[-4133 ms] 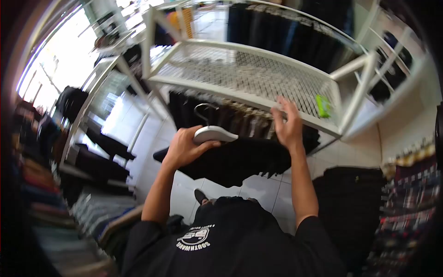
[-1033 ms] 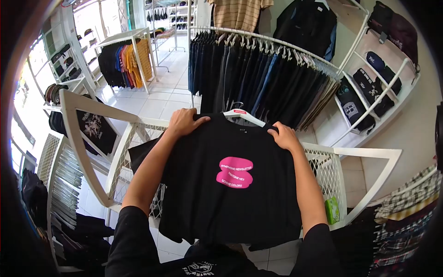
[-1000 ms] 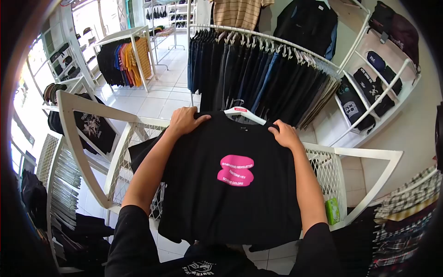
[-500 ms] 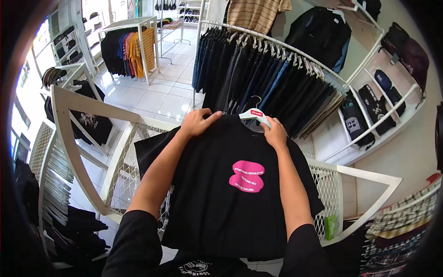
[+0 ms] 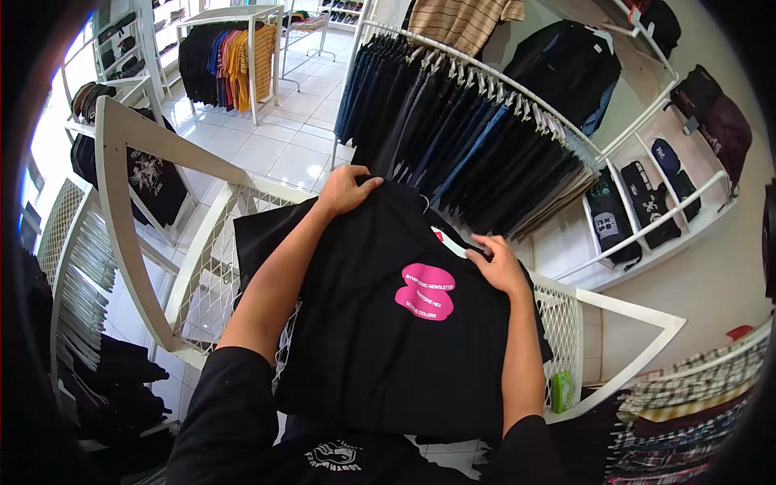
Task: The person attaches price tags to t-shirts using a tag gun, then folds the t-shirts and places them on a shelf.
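A black T-shirt (image 5: 347,323) with a pink printed patch (image 5: 425,293) is spread before me, chest side up. At its left shoulder, my left hand (image 5: 347,191) is closed on the cloth, thumb on top. My right hand (image 5: 501,267) grips the right side of the collar, thumb and forefinger near the end of the hanger. The white hanger (image 5: 453,245) with a red label lies inside the neck opening, partly covered by the shirt. Its metal hook (image 5: 425,204) sticks out past the collar.
White-framed mesh racks (image 5: 202,267) stand beneath and around the shirt. Ahead is a rail of hanging trousers (image 5: 436,129). Wall shelves (image 5: 638,210) with bags and caps are at right, plaid shirts (image 5: 695,404) at lower right, and hangers (image 5: 81,299) at left.
The hanger has sunk further into the shirt's neck and tilted. My right hand has moved down and right, from the hanger's arm to the collar. My left hand still holds the shoulder.
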`<state>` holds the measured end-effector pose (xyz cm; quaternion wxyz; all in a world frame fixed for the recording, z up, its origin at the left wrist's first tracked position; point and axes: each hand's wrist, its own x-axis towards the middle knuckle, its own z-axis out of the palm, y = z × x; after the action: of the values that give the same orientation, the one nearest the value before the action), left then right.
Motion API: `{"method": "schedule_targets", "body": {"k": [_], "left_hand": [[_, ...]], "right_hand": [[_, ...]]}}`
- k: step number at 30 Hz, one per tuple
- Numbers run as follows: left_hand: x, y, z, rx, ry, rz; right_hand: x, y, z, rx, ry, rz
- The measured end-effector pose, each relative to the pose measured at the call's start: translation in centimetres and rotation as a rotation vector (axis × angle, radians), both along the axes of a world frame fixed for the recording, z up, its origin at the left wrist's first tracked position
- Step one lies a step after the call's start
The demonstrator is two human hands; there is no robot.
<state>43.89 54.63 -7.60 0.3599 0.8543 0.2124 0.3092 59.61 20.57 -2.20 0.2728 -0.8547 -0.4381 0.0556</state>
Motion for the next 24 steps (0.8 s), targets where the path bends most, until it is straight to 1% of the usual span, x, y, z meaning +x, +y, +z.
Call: {"method": "schedule_targets", "body": {"k": [1, 2, 3, 5, 6, 7, 9, 11, 12, 14, 17, 21, 23, 24], "left_hand": [[0.0, -0.1, 0.0, 0.017, -0.022, 0.009], [0.0, -0.1, 0.1, 0.022, -0.02, 0.003], [-0.1, -0.2, 0.3, 0.009, 0.0, -0.001], [-0.1, -0.4, 0.5, -0.005, 0.019, -0.003], [-0.1, -0.4, 0.5, 0.003, 0.013, -0.004], [-0.2, -0.3, 0.5, 0.011, 0.007, -0.004], [-0.2, -0.4, 0.4, 0.021, -0.009, -0.003], [0.0, -0.2, 0.5, 0.031, -0.025, -0.004], [0.0, -0.3, 0.6, 0.029, -0.005, -0.01], [-0.1, -0.5, 0.3, 0.017, 0.019, -0.012], [-0.2, -0.2, 0.1, 0.047, 0.003, -0.017], [-0.1, -0.1, 0.1, 0.023, -0.016, 0.0], [0.0, 0.0, -0.3, 0.02, -0.01, 0.012], [0.1, 0.0, -0.3, 0.006, -0.018, 0.015]], "right_hand": [[0.8, -0.6, 0.0, -0.07, 0.022, 0.001], [1.7, -0.8, -0.2, -0.056, 0.182, 0.037], [2.7, -0.7, -0.5, -0.025, 0.237, 0.043], [5.7, 0.0, -2.4, 0.219, 0.279, 0.12], [6.4, 1.0, -2.3, 0.308, 0.267, -0.058], [5.8, 2.1, -1.1, 0.295, 0.008, -0.253], [6.6, 4.4, -1.5, 0.251, -0.193, -0.381], [6.1, 6.7, -1.9, 0.231, -0.407, -0.298], [5.7, 8.0, -1.9, 0.236, -0.332, -0.209], [3.6, 10.8, -1.7, 0.224, -0.054, -0.103], [2.1, 14.2, -2.7, 0.202, 0.104, -0.053], [2.7, 16.0, -4.0, 0.155, 0.125, -0.024], [2.9, 16.1, -4.1, 0.3, 0.267, -0.14], [2.7, 16.0, -3.7, 0.338, 0.338, -0.157]]}}
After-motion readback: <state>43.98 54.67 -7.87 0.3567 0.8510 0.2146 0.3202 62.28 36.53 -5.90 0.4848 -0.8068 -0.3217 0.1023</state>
